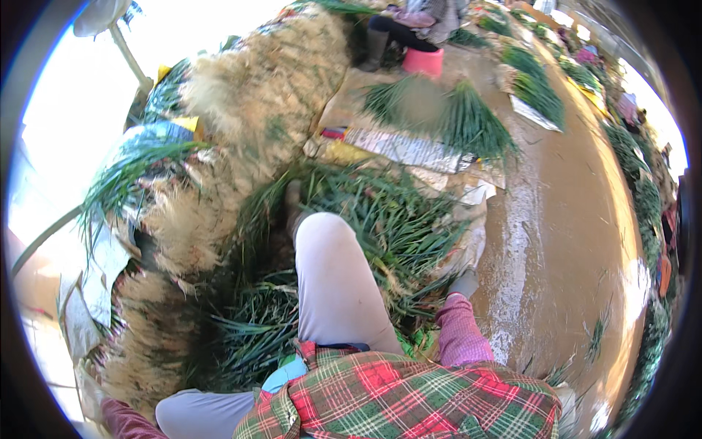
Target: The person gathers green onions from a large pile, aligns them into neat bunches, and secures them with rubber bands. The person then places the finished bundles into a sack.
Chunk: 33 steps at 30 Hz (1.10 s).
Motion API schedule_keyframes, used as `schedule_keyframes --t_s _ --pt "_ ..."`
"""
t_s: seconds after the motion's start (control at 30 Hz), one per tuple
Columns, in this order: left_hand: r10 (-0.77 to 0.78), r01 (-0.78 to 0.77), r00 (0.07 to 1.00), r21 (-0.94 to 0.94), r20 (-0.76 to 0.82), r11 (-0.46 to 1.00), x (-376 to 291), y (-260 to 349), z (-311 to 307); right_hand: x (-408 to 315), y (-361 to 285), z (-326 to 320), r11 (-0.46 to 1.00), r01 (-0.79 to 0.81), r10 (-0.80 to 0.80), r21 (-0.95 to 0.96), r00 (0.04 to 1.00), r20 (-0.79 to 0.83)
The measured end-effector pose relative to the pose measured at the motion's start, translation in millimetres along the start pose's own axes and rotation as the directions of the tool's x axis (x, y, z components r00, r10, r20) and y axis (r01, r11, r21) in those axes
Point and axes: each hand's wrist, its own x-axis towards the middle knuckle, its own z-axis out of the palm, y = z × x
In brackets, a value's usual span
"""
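Note:
Low at the left edge, my left hand, in a pale glove, is beside the stacked bundles with pale fibrous roots. Its fingers are blurred, so I cannot make out a hold. My right hand, in a grey glove, reaches down at the rim of a whitish plastic sheet. What its fingers do is hidden. Between my arms, a heap of loose green onion-like leaves spreads around my raised knee. More leaves lie in the shaded hollow on the left.
Ahead, green bundles lie by a printed sheet. Beyond them a person sits by a pink stool. The root-faced stack walls the left. A wet brown floor runs along the right, with more bundles farther off.

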Motion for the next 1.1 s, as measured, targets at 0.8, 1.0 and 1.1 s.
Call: schedule_keyframes --t_s 0.8,1.0,1.1 --pt "-0.410 0.487 0.777 0.044 -0.478 0.872 -305.5 -196.5 234.5 -223.2 -434.1 192.1 0.491 0.721 -0.370 0.489 -0.336 0.866" --pt "-0.960 0.955 0.263 0.168 -0.092 0.246 -421.5 -288.6 238.4 -417.3 -378.3 282.3 0.079 0.910 0.557 0.406 -0.379 0.739" --pt "-0.979 0.971 0.180 0.144 0.092 0.192 -414.0 -303.2 256.3 -448.3 -295.8 321.8 0.128 0.933 0.385 0.338 -0.360 0.850"
